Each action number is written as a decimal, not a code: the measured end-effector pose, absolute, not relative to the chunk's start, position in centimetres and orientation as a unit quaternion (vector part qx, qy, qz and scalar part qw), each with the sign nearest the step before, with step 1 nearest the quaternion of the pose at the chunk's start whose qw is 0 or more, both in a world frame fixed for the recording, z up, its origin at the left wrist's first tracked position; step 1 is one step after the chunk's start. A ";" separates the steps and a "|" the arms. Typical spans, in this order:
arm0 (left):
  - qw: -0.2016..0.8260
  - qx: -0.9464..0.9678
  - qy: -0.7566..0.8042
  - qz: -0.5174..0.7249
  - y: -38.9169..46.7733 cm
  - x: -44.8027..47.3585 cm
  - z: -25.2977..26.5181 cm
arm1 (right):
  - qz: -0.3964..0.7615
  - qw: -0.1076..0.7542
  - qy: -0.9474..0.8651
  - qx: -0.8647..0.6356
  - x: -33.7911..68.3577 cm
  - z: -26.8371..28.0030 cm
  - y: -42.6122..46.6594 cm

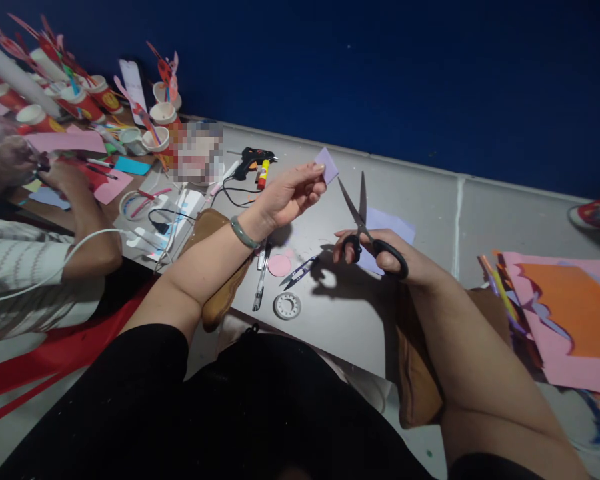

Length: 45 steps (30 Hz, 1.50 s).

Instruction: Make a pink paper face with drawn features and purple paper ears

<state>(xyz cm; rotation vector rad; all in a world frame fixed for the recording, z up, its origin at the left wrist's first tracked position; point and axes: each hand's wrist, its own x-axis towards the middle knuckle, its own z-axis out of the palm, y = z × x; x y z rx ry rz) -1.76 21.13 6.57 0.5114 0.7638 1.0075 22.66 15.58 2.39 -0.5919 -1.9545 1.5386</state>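
Observation:
My left hand (pixel 300 193) pinches a small folded piece of lavender paper (pixel 327 165) between thumb and fingers, raised above the table. In my right hand (pixel 380 253) is a pair of scissors (pixel 361 223) with black handles, its blades parted and pointing up beside the paper, apart from it. Under the right hand lies a larger lavender sheet (pixel 393 227). Below the hands are thread snips (pixel 299 272), a pink paper circle (pixel 279 265), a white tape roll (pixel 287 305) and a clear pen (pixel 260 287).
A black glue gun (pixel 253 162) and a yellow glue stick (pixel 263 175) lie past my left forearm, with cords about. Paper cups (pixel 83 103) of crafts crowd the far left, near another person's arm (pixel 87 213). Pink and orange paper sheets (pixel 580 307) are stacked at right.

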 end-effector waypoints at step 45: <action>0.794 0.211 0.350 0.449 21.1 -1.9 6.8 | 0.585 0.270 -0.737 -0.204 22.6 2.7 15.9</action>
